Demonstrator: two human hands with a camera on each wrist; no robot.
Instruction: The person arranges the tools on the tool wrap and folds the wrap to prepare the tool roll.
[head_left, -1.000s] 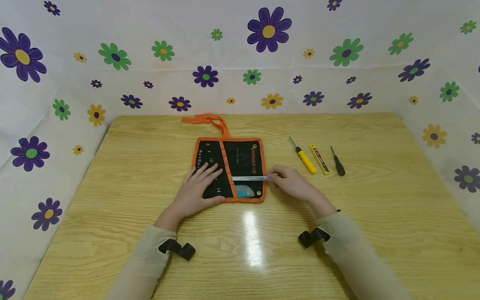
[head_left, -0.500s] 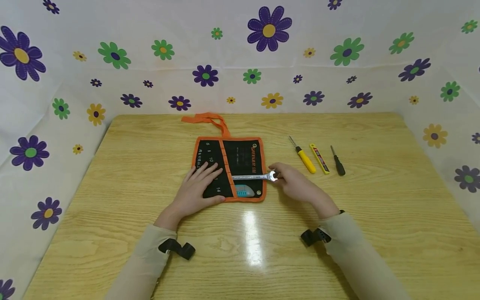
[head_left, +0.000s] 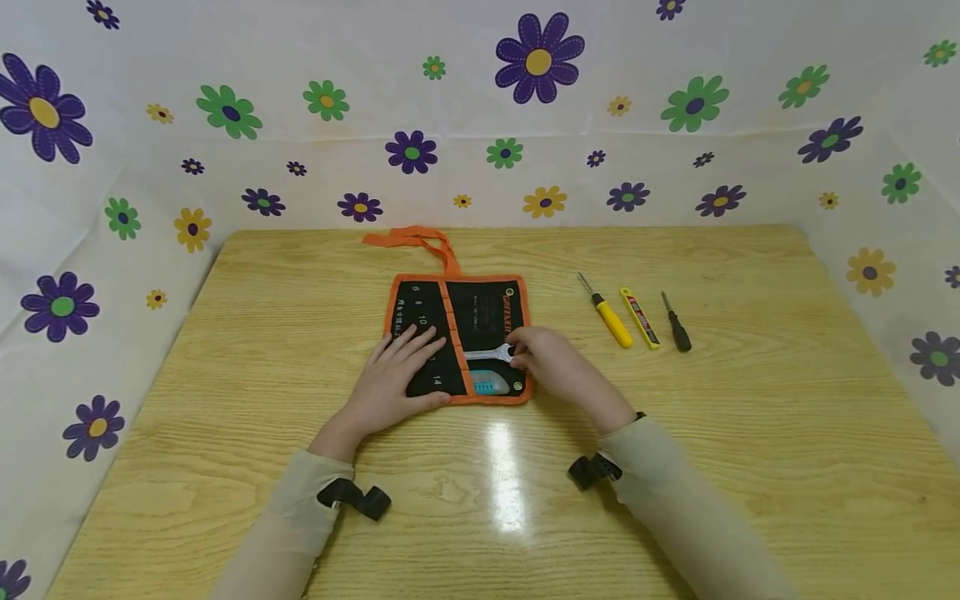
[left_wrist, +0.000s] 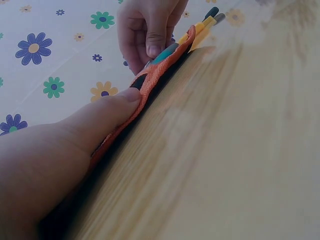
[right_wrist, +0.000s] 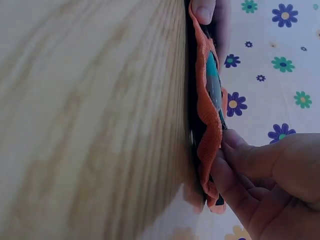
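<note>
A black tool pouch (head_left: pixel 480 321) with orange trim lies on the table in the head view. My left hand (head_left: pixel 390 379) rests spread on its numbered pocket flap, thumb along the near edge. From one pocket sticks the open-ended head of a silver wrench (head_left: pixel 491 355), which my right hand (head_left: pixel 558 367) pinches between thumb and fingers at the pouch's right side. A teal and grey utility knife (head_left: pixel 490 383) sits in the neighbouring, nearer pocket. In the right wrist view, the thumb and fingers (right_wrist: pixel 240 160) meet right behind the orange trim (right_wrist: pixel 212 130), and the wrench is hidden.
Right of the pouch lie a yellow-handled screwdriver (head_left: pixel 613 323), a slim yellow packet (head_left: pixel 639 318) and a small black screwdriver (head_left: pixel 678 329). Orange ties (head_left: pixel 420 236) trail from the pouch's far edge. Flower-patterned cloth (head_left: pixel 450 100) walls off the table's back and sides.
The wrench has slid left, deeper into its pocket, with my right hand following it over the pouch's right edge. Its open-ended head came into sight from under my fingers. My left hand stays put.
</note>
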